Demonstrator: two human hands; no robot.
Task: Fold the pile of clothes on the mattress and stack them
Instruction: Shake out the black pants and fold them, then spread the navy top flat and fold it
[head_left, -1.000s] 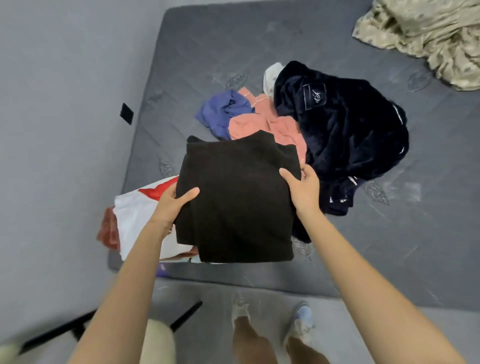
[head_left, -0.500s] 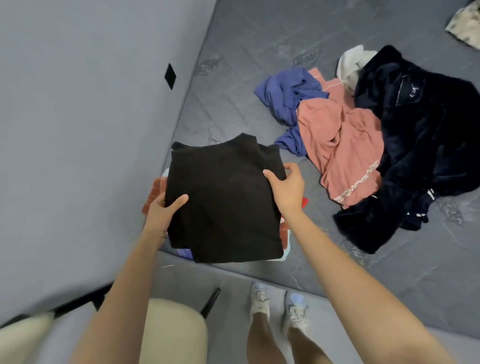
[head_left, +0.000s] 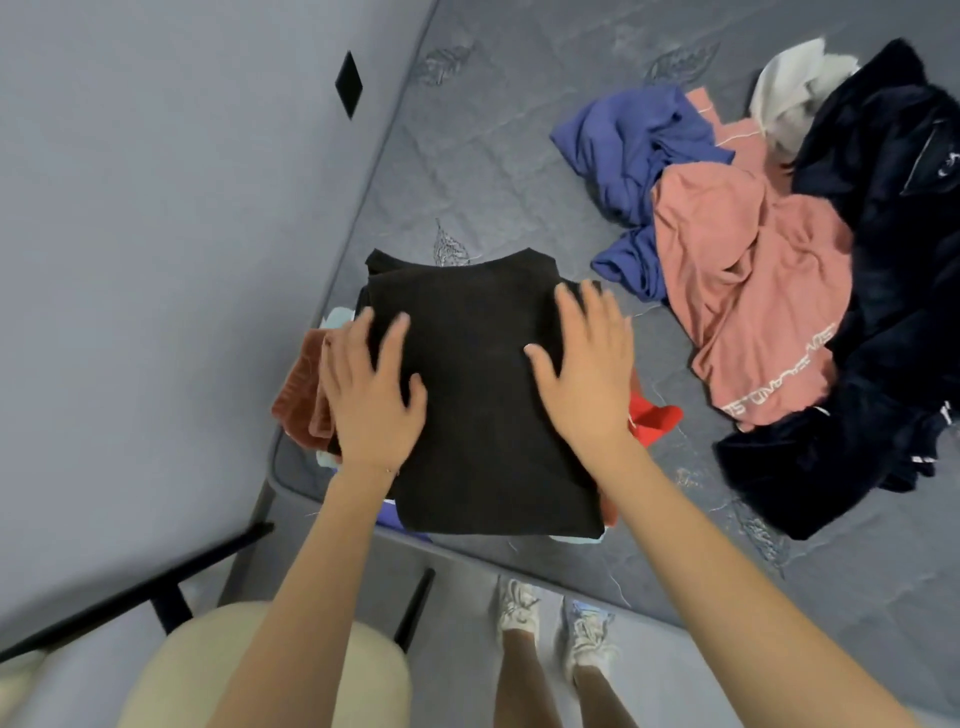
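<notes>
While both hands lie flat, gripping nothing | left hand (head_left: 371, 384), right hand (head_left: 584, 371) press black top (head_left: 483, 415) onto stack (head_left: 306, 387) at mattress (head_left: 467, 171) corner | next: likely pink shirt (head_left: 748, 291) from pile

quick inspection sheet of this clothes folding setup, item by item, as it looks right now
surface: grey quilted mattress
job's things: folded black garment lies on a rust garment and a red garment at the near left corner; unfolded to the right: blue garment, pink t-shirt with lettering, navy fleece garment, white garment
clutter: nothing seen
grips: left hand and right hand lie flat on the black garment, fingers spread, holding nothing
cables: nothing seen
surroundings: grey wall with a black diamond mark; beige chair seat; sneakers on the floor
</notes>
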